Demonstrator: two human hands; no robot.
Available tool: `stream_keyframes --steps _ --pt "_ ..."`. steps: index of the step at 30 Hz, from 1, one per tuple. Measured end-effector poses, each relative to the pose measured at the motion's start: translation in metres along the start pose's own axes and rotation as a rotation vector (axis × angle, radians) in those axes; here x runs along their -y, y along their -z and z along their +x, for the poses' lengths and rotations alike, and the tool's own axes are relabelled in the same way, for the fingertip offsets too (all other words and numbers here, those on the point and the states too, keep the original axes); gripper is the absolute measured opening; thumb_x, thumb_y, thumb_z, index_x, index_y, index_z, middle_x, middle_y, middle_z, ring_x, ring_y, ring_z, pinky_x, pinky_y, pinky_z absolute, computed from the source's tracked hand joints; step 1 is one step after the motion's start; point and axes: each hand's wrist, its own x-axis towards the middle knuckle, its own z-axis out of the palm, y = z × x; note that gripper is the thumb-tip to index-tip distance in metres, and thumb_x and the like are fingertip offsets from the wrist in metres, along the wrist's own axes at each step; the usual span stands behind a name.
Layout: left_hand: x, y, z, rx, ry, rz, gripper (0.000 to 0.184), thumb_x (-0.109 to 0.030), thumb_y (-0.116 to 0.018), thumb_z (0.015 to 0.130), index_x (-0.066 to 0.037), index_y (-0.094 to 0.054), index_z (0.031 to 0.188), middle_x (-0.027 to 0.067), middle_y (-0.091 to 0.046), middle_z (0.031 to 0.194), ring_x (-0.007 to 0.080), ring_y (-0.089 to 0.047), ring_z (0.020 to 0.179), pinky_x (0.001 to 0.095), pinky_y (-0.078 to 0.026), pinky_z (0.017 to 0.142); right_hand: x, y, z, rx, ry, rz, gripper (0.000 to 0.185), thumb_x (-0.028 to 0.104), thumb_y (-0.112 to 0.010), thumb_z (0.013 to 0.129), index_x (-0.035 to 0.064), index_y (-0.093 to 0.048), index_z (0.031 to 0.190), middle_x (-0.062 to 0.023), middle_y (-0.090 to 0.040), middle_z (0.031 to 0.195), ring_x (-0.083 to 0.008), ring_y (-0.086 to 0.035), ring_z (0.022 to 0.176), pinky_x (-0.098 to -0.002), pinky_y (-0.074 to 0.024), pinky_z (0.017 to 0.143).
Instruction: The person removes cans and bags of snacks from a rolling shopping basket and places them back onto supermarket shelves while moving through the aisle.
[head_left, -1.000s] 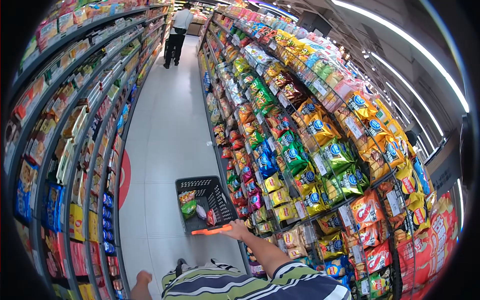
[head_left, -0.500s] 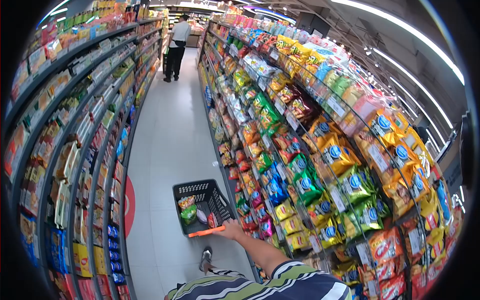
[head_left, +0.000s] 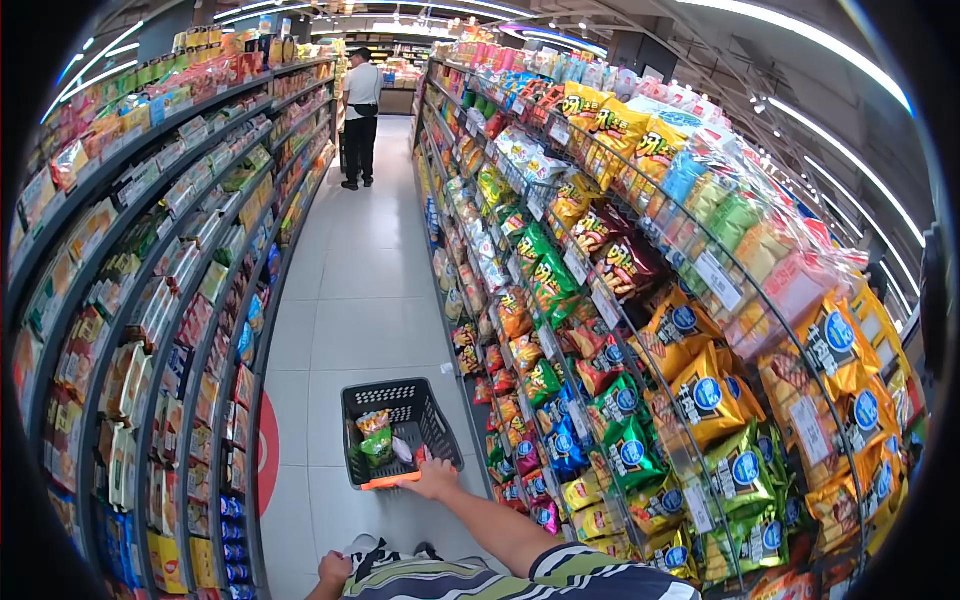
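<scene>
My right hand [head_left: 434,479] is closed around the orange handle [head_left: 390,481] of a dark grey shopping basket [head_left: 455,440], which hangs low over the aisle floor. Inside the basket lie a green snack bag [head_left: 377,446], an orange-and-white packet [head_left: 374,421], a pale purple-white item [head_left: 402,450] and a red packet [head_left: 421,455] partly covered by my hand. At the bottom edge, my left hand [head_left: 336,567] shows with curled fingers beside my striped shirt. A whitish shape [head_left: 361,545] sits close to it; I cannot tell whether that is held or part of a shoe.
On the right, a tall shelf [head_left: 575,262] carries many bags of chips behind wire rails. Packaged snacks fill the left shelf [head_left: 170,215]. A person [head_left: 361,110] in a white top and black trousers stands further up the aisle. Tiled floor [head_left: 360,330] runs between the shelves.
My left hand has come into view at the bottom. The basket has shifted slightly down and left with my right hand still on its handle. The view has tilted up a little.
</scene>
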Motion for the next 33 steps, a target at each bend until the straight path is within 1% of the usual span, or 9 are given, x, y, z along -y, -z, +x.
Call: stream_keyframes --steps 1,7,10,13,19,23,26,29,33 --pt "-0.013 0.009 0.003 0.046 0.028 -0.008 0.051 -0.04 -0.066 0.084 -0.005 -0.072 0.12 0.022 -0.074 0.115 0.0389 -0.069 0.113 0.0448 -0.053 0.099 0.0 -0.001 0.011 0.002 -0.003 0.002 0.11 0.091 -0.055 0.077 0.0074 -0.054 0.148 -0.0215 -0.051 0.148 -0.041 -0.044 0.137 -0.0554 -0.0382 0.112" --pt "-0.016 0.023 0.047 0.109 0.069 -0.145 0.048 -0.043 -0.072 0.081 -0.002 -0.076 0.107 0.0225 -0.076 0.106 0.0376 -0.072 0.107 0.0433 -0.056 0.093 0.012 0.032 0.078 0.018 0.002 0.016 0.108 0.09 -0.056 0.077 0.008 -0.055 0.147 -0.0212 -0.05 0.148 -0.0405 -0.041 0.14 -0.0555 -0.0368 0.113" --pt "-0.005 0.008 0.084 0.073 0.068 -0.173 0.047 -0.045 -0.072 0.086 0.001 -0.079 0.09 0.0223 -0.077 0.091 0.0342 -0.076 0.092 0.0413 -0.058 0.082 0.013 0.041 0.119 -0.003 0.019 0.017 0.109 0.092 -0.055 0.076 0.0091 -0.056 0.147 -0.0209 -0.05 0.148 -0.0406 -0.04 0.141 -0.0559 -0.0367 0.113" --pt "0.02 -0.004 0.157 0.117 0.028 -0.244 0.048 -0.045 -0.074 0.086 0.002 -0.079 0.089 0.0226 -0.077 0.086 0.0309 -0.076 0.082 0.0398 -0.058 0.077 0.02 0.06 0.156 -0.016 0.053 0.005 0.109 0.094 -0.055 0.075 0.0103 -0.058 0.145 -0.0222 -0.051 0.146 -0.0401 -0.043 0.138 -0.0521 -0.0384 0.112" --pt "-0.028 0.043 0.243 0.224 0.101 -0.292 0.048 -0.044 -0.075 0.079 -0.001 -0.079 0.099 0.0223 -0.077 0.095 0.0353 -0.075 0.093 0.0411 -0.057 0.084 0.049 0.105 0.223 0.043 0.061 -0.016 0.109 0.095 -0.053 0.075 0.0086 -0.062 0.14 -0.0251 -0.056 0.137 -0.0416 -0.05 0.127 -0.0462 -0.0414 0.109" --pt "-0.063 0.078 0.301 0.227 -0.031 -0.283 0.037 -0.032 -0.079 0.085 0.002 -0.078 0.099 0.014 -0.077 0.085 0.0217 -0.072 0.074 0.0375 -0.057 0.073 0.059 0.107 0.271 -0.002 0.051 -0.01 0.108 0.095 -0.052 0.075 0.006 -0.065 0.134 -0.0261 -0.057 0.136 -0.0431 -0.05 0.127 -0.0475 -0.0414 0.109" --pt "-0.08 0.096 0.332 0.197 -0.045 -0.322 0.036 -0.032 -0.08 0.085 0.002 -0.077 0.096 0.0128 -0.076 0.082 0.0206 -0.071 0.073 0.0365 -0.057 0.071 0.07 0.117 0.305 -0.028 0.048 0.004 0.108 0.095 -0.052 0.075 0.0041 -0.065 0.133 -0.0271 -0.057 0.136 -0.0438 -0.05 0.127 -0.0479 -0.0416 0.109" --pt "-0.09 0.117 0.348 0.214 0.004 -0.32 0.042 -0.039 -0.075 0.08 -0.001 -0.078 0.098 0.0195 -0.077 0.095 0.0307 -0.075 0.091 0.0391 -0.058 0.084 0.079 0.123 0.343 -0.015 0.039 -0.034 0.108 0.094 -0.052 0.076 0.0034 -0.065 0.133 -0.028 -0.057 0.137 -0.0441 -0.051 0.127 -0.0477 -0.0419 0.109" --pt "-0.088 0.129 0.36 0.267 0.07 -0.415 0.04 -0.035 -0.075 0.081 0.002 -0.077 0.097 0.0168 -0.078 0.092 0.0282 -0.075 0.089 0.039 -0.057 0.083 0.092 0.144 0.383 0.016 0.017 -0.036 0.106 0.093 -0.052 0.077 0.0035 -0.064 0.133 -0.0286 -0.057 0.137 -0.0447 -0.051 0.128 -0.048 -0.0414 0.11"
